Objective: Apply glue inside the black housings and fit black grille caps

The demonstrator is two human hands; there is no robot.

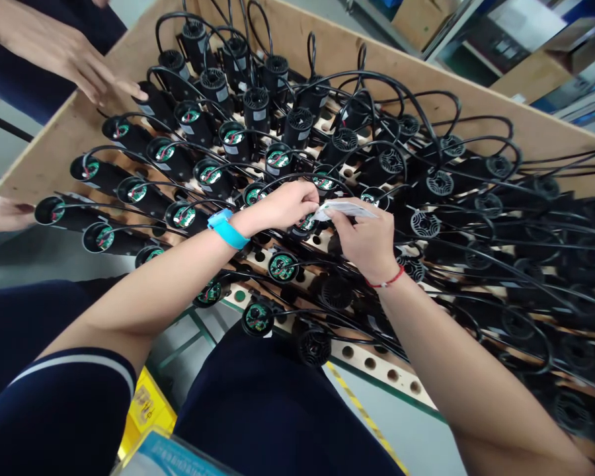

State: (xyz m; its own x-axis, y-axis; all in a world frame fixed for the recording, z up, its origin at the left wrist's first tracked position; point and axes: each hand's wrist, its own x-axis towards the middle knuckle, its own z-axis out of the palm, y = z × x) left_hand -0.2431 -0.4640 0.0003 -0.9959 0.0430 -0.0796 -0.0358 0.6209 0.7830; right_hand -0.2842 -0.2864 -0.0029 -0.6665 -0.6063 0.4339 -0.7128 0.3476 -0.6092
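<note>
A small white sheet [350, 209], possibly labels or a flat packet, is gripped between the thumb and fingers of my right hand [367, 238]. My left hand [288, 203] is closed in a pinch close to the sheet's left edge; what its fingertips hold, if anything, is too small to make out. Beneath both hands stand black cylindrical housings with cables. Several have open tops showing green circuit boards, such as the housing [283, 266] just below my hands. Others carry slotted black caps, like the capped housing [425, 223] to the right of my right hand.
The housings stand in a perforated wooden rack [369, 363] with plywood side walls [456, 99]. Black cables [401, 79] loop over them. At left, a co-worker's hand [74, 56] reaches over the wall; another hand [7, 215] is below. A yellow bin [151, 410] sits low down.
</note>
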